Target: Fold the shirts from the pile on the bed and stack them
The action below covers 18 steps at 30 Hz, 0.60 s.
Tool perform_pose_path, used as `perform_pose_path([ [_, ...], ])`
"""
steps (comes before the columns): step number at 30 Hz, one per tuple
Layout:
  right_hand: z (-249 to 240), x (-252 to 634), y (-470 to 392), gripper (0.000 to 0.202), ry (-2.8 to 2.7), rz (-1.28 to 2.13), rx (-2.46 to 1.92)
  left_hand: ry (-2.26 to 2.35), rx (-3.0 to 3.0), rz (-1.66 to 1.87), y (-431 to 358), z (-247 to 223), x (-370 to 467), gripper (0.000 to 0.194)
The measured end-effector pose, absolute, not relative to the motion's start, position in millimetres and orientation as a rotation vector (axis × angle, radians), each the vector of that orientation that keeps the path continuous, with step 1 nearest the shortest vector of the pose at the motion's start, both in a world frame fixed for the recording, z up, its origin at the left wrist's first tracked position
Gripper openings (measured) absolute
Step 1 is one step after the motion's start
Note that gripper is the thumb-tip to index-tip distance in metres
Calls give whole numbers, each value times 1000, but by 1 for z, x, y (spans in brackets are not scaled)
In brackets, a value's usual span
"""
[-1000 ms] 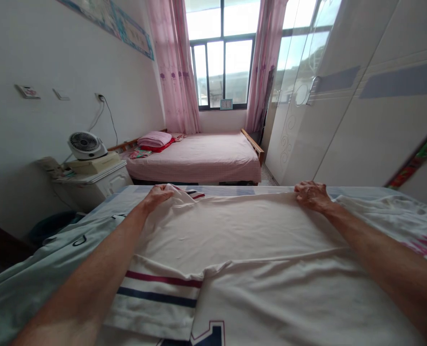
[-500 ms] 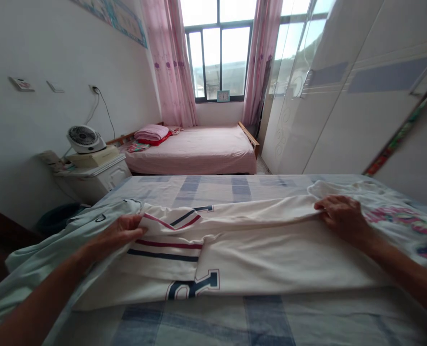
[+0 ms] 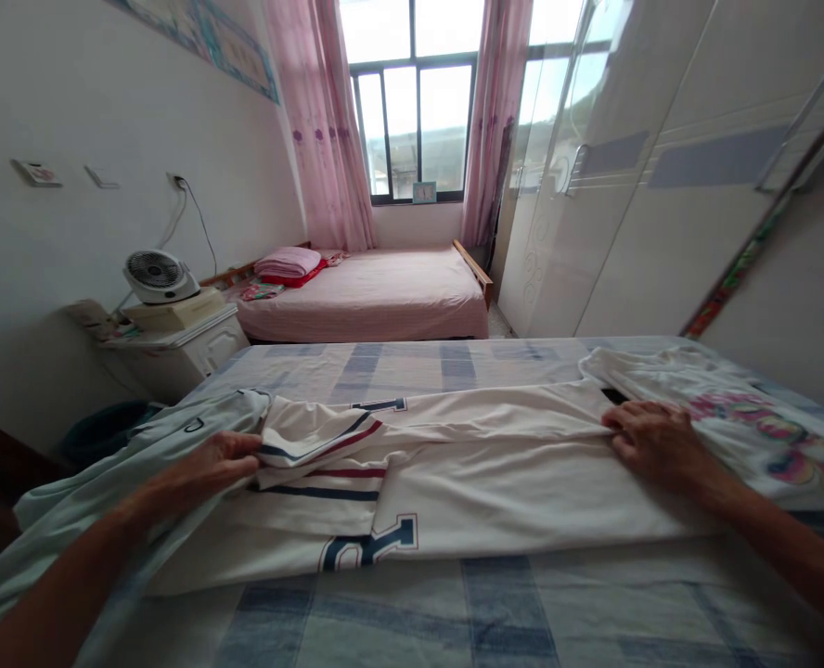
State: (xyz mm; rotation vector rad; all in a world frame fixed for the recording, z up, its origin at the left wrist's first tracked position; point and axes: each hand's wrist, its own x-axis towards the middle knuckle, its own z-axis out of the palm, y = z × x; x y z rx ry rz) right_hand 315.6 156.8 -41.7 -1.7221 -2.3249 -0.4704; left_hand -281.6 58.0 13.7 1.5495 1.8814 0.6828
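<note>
A white shirt point(image 3: 495, 496) with navy letters and striped sleeve ends lies partly folded across the checked bed in front of me. At its left, my left hand point(image 3: 227, 456) pinches the edge of a striped sleeve point(image 3: 321, 445). My right hand point(image 3: 655, 443) grips the shirt's fabric near its right end, fingers curled over it. A small black patch point(image 3: 613, 396) shows just beyond the right fingers. Pale green clothing point(image 3: 140, 455) lies under and beside my left forearm. Another white garment point(image 3: 725, 399) with a colourful print lies to the right of my right hand.
The blue-and-white checked sheet point(image 3: 398, 612) covers the near bed. Beyond it stands a pink bed point(image 3: 377, 297) with folded bedding point(image 3: 288, 264). A fan point(image 3: 161, 276) sits on a cabinet point(image 3: 182, 343) at left. Tall glossy wardrobes point(image 3: 621, 223) line the right side.
My left hand has shifted slightly left and down with the sleeve edge, whose stripes now lie differently. The right hand keeps its hold. The whole view has moved a little.
</note>
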Motion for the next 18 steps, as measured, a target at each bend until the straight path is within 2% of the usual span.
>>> perform_pose_path([
  [2, -34, 314, 160, 28, -2317, -388, -1764, 1897, 1561, 635, 70, 23, -293, 31],
  [5, -25, 311, 185, 35, -2266, -368, -1753, 2064, 1654, 844, 97, 33, -293, 37],
  [7, -29, 312, 213, 38, -2267, -353, -1719, 2033, 1800, 861, 116, 32, -283, 36],
  [13, -53, 311, 280, 35, -2430, -242, -1783, 1969, 1974, 451, 149, 9, -262, 37],
  [16, -48, 308, 282, 26, -2422, -285, -1905, 2086, 2055, 194, 150, 4, -267, 27],
  [18, -42, 306, 276, 26, -2403, -372, -1948, 2155, 2068, 146, 150, 2, -270, 21],
])
